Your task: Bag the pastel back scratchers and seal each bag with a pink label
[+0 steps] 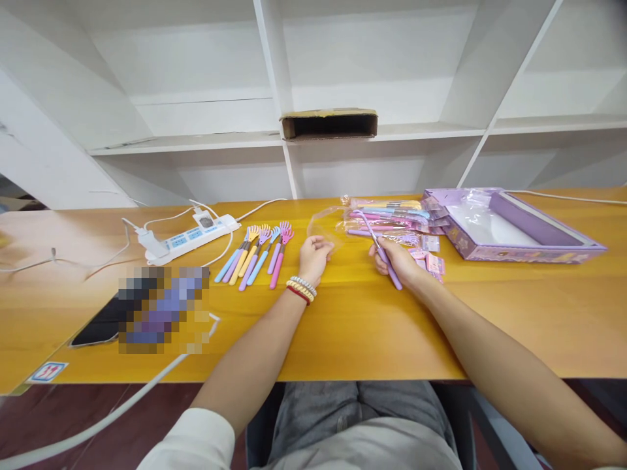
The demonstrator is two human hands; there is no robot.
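Observation:
My right hand (398,258) is closed around the handle of a purple back scratcher (390,269), whose thin shaft points away toward the packets. Pinched in my left hand (315,257) is a clear plastic bag (321,225), hard to see against the wood. To the left of that hand lie several unwrapped claw-headed back scratchers (255,256) in yellow, purple, blue and pink, heads pointing away from me. Beyond my right hand is a pile of wrapped back scratchers (392,212), with small pink cards (434,263) beside it.
A purple open box (529,253) with plastic inside stands at the right. On the left are a white power strip (196,238) with plugs and cables, and a dark phone (100,320) by a blurred-out patch. A cardboard box (329,124) rests on the white shelf (416,130) behind.

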